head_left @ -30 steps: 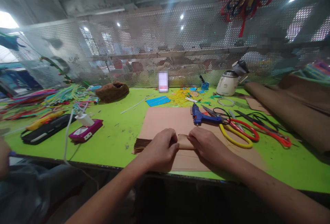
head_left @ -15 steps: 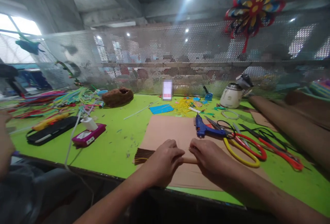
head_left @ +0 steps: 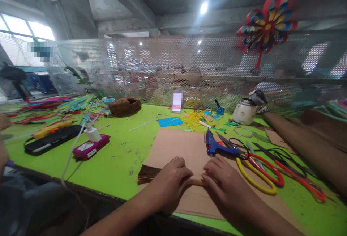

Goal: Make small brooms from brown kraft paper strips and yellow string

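Between my two hands a thin tan roll (head_left: 197, 182) lies level over a large tan sheet (head_left: 173, 142). My left hand (head_left: 176, 180) has its fingers closed round the roll's left end. At the right end my right hand (head_left: 221, 178) grips it with bent fingers. A dark brown fringed bundle (head_left: 148, 174) with a yellow strand sticks out to the left of my left hand, partly hidden by the forearm. A blue glue gun (head_left: 217, 146) rests just beyond my right hand, beside the yellow-handled scissors (head_left: 255, 181).
Red-handled scissors (head_left: 298, 176) lie at the right. A purple power strip (head_left: 91, 147), a black case (head_left: 55, 140) and a brown fuzzy object (head_left: 125, 106) stand on the left. Toward the back are a phone (head_left: 177, 102), yellow scraps (head_left: 196, 119) and a white pot (head_left: 244, 112). Another person's arm shows at far left.
The view has tilted up a little, so the table sits lower in the picture. My right hand's fingers have shifted on the roll, which both hands still hold.
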Demonstrator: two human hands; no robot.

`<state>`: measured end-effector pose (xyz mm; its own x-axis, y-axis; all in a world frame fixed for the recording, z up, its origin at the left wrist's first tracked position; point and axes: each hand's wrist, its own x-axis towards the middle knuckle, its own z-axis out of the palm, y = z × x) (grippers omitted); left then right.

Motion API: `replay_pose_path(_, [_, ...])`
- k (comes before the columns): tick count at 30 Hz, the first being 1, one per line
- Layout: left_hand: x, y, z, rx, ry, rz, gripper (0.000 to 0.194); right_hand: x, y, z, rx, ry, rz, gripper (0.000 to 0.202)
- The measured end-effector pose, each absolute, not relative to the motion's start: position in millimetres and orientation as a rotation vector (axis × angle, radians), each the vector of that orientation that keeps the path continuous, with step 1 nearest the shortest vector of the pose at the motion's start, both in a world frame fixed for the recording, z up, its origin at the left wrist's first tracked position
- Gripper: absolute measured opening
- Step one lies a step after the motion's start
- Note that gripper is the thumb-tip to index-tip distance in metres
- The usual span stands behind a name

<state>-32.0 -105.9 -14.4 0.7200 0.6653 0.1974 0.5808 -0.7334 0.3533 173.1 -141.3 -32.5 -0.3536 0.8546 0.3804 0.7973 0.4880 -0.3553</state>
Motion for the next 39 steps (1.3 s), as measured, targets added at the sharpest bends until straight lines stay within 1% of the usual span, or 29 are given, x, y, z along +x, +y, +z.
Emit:
replay_pose_path(3, [-31.4,-105.5,-15.4,2.681,0.995,0.449,0.031,170.7,-146.3,-32.0,-1.297,-2.291,0.216,0.015])
replay_pose_path(11, [-30.0,-106.4,-16.9,2.714,0.980,0.463,0.031,172.3,-144.5,-33.1,-1.342,-2.345,0.225,0.014])
replay_pose_path(19, [-31.5,-110.4,-29.9,2.730,0.995,0.516,0.025,172.1,-145.0,-37.3,-1.333,-2.328,0.262,0.018])
replay_pose_path(25, [-31.0,-111.4,-33.5,2.691,0.998,0.588,0.022,172.5,-147.1,-34.9,-1.365,-2.247,0.357,0.013])
replay_pose_path(28, [-31.5,-110.9,-34.1,2.655,0.949,0.644,0.021,173.5,-147.9,-31.4,-1.362,-2.208,0.449,0.016])
replay_pose_path(32, [-32.0,-109.9,-34.8,2.683,0.867,0.622,0.019,173.1,-146.2,-28.5,-1.391,-2.137,0.563,0.017])
replay_pose_path(39, [-30.4,-109.4,-33.9,2.664,0.930,0.590,0.020,171.6,-148.3,-23.8,-1.493,-2.103,0.638,0.021])
